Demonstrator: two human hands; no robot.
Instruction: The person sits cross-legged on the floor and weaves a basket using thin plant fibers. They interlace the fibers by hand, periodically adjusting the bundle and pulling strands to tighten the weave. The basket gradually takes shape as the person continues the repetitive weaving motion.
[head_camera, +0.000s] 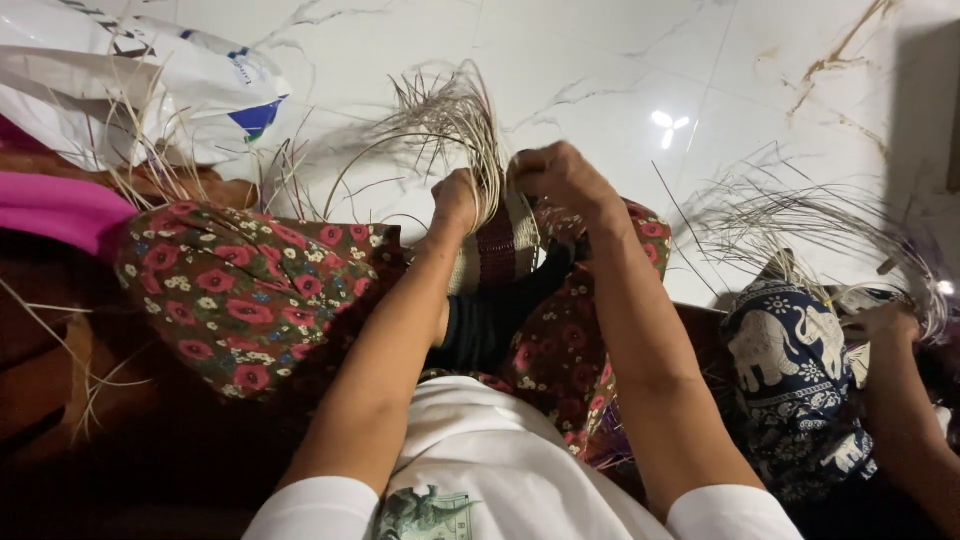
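Gripping a bundle of pale straw strands near the middle of the frame, the left hand has its fingers curled shut around the strands where they rise from a half-woven basket. The strands run upward in the frame, then bend over and fan toward the upper left. The right hand sits just beside them, fingers bent down onto the basket's rim; how tightly it holds, I cannot tell. The basket stands between the knees, on flowered trousers. A white plastic bag lies in the upper left on the marble floor. At the right edge, another person's hand works a second spray of straw.
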